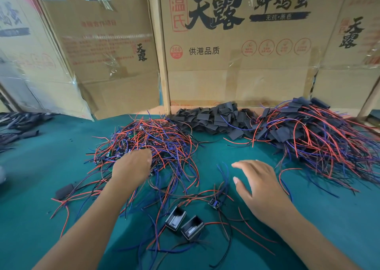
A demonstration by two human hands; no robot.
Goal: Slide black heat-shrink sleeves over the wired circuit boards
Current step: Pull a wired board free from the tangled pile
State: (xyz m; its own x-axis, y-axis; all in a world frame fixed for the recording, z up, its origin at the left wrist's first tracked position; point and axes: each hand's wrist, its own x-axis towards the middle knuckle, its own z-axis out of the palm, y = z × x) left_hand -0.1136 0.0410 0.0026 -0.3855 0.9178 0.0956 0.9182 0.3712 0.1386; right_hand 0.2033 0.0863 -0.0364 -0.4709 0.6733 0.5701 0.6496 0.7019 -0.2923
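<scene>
- Head view is showing a person leaning over a green table (pixel 41 167), with taped cardboard boxes (pixel 236 54) standing as a wall behind it.
- The left hand (pixel 131 167) is reaching into the heap of bare wired boards (pixel 148 142), a tangle of red and blue leads; its fingers are buried in the wires, so I cannot tell whether they are closing on a board or only feeling for one.
- The right hand (pixel 257 181) is hovering over the table with fingers spread and relaxed, holding nothing.
- The loose black sleeves (pixel 213 119) are lying in a pile at the back, between the bare heap and the finished pile (pixel 312 130) on the right, where sleeves are already sitting over boards.
- Near the front, two open black sleeves (pixel 185 222) are lying side by side among stray wires, just beside a single loose board (pixel 213 203).
- By my reckoning the step in hand is fetching the next board. What follows is asking for one board drawn free of the tangle without dragging its neighbours, then the right hand taking up a sleeve and lining its mouth with the board's end.
</scene>
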